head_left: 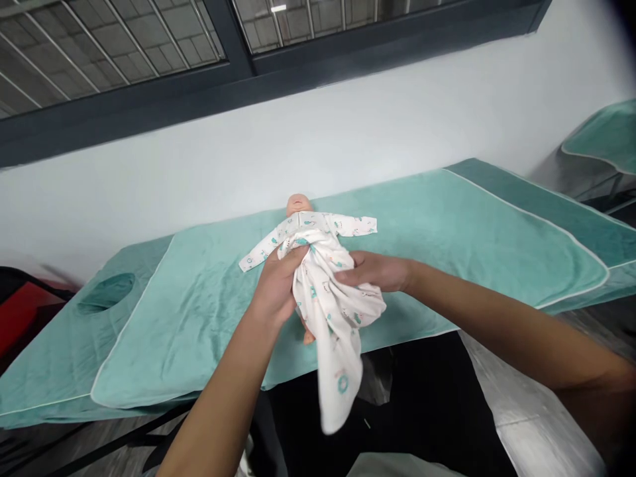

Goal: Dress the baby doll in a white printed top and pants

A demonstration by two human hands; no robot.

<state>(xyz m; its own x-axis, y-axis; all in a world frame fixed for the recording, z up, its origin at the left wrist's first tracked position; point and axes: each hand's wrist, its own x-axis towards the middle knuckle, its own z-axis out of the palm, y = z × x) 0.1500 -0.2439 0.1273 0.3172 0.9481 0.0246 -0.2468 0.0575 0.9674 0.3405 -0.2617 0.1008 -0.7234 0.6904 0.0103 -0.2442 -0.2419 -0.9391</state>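
A baby doll [299, 204] lies on its back on the green-covered bed, its head toward the wall. It wears a white long-sleeved baby top [355, 225] with small green prints, sleeves spread to both sides. Over its lower body I hold bunched white baby pants [325, 298] in a matching print. My left hand [278, 281] grips their left side, thumb on top. On the other side, my right hand [372, 270] pinches the fabric. One pant leg hangs past the bed's front edge. A doll foot [309, 336] shows beneath the cloth; the other is hidden.
The padded bed [472, 225] stands against a white wall [348, 139] below a barred window [149, 40]. A face hole [106, 293] is at its left end. Another green-covered bed [606, 139] is at the far right, and something red [30, 315] at the left edge.
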